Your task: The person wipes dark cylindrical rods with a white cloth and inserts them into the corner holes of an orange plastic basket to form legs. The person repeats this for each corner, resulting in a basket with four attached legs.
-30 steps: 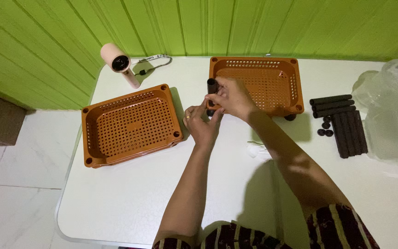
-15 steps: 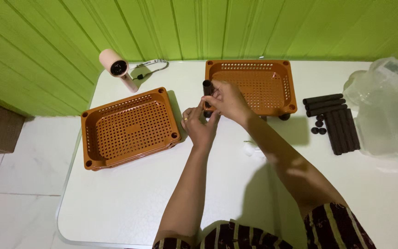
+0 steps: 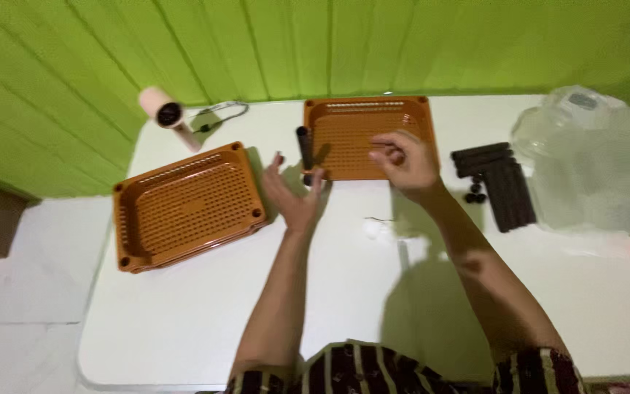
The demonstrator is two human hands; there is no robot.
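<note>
1. Half a second ago both hands were bunched together around the black cylinder; now they have come apart. The right hand (image 3: pixel 402 162) has let go and drifted off to the right, over the near edge of the far orange perforated tray (image 3: pixel 368 136).
2. The left hand (image 3: pixel 293 191) is open, palm up and fingers spread. The black cylinder (image 3: pixel 305 152) stands at its fingertips; whether thumb and fingers pinch its lower end or merely steady it, I cannot tell, as the picture is soft there.
3. The right hand is loosely curled, fingers half bent and holding nothing that I can see.
4. The cylinder's long axis runs nearly upright, tipped a shade away from the person, its top end pointing toward the green panelled wall (image 3: pixel 315 44). It sits just left of the far tray's left rim, between the two hands but far closer to the left one.
5. Left of the left hand lies a second orange perforated tray (image 3: pixel 187 206), set at an angle on the white table (image 3: pixel 205 321).
6. Right of the right hand, well apart, a bundle of black cylinders (image 3: pixel 501 182) lies flat, a few small black caps (image 3: pixel 474 197) beside it.
7. The clear plastic bag (image 3: pixel 592 160) beyond them is blurred and runs off the right edge. A small whitish scrap (image 3: pixel 379 228) below the right wrist is too blurred to name.
</note>
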